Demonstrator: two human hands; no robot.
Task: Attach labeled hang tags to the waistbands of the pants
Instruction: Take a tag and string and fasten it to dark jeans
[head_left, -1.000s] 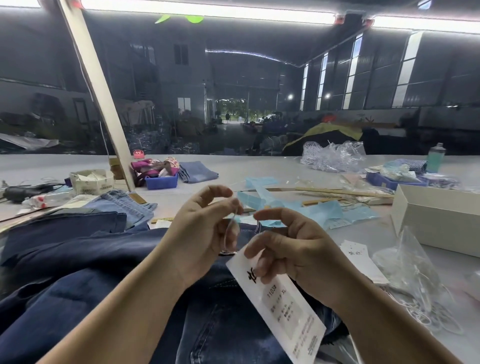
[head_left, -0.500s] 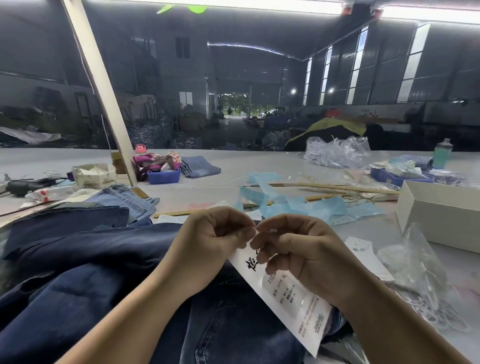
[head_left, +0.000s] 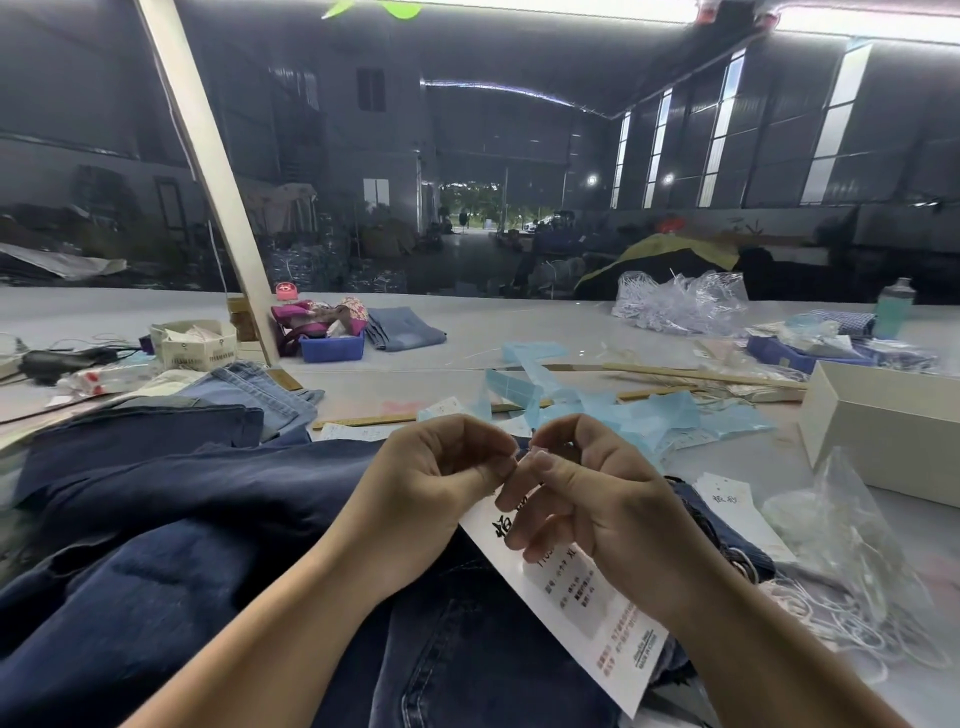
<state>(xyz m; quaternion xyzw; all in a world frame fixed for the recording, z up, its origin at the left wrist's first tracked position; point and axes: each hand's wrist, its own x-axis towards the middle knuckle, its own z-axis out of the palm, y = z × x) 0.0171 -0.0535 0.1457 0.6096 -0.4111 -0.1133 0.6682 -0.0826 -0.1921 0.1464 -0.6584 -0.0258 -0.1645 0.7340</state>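
Observation:
Dark blue denim pants (head_left: 197, 561) lie spread over the near left of the table, under both forearms. A long white hang tag (head_left: 582, 608) with black and red print slants down to the right across them. My left hand (head_left: 431, 493) and my right hand (head_left: 587, 499) meet fingertip to fingertip just above the tag's top end, both pinching something thin there, probably the tag's string, which the fingers hide. The right hand's lower fingers curl over the tag's upper part.
A white box (head_left: 883, 415) stands at the right, with a clear bag of white string loops (head_left: 841, 561) in front of it and a loose tag (head_left: 727, 499) beside. Blue paper strips (head_left: 623, 415), a wooden ruler (head_left: 363, 420), lighter jeans (head_left: 249, 389) and a blue bin (head_left: 332, 347) lie beyond.
The hands were apart with a thin loop between them; they have come together at the tag's top, and both have dropped slightly toward the pants.

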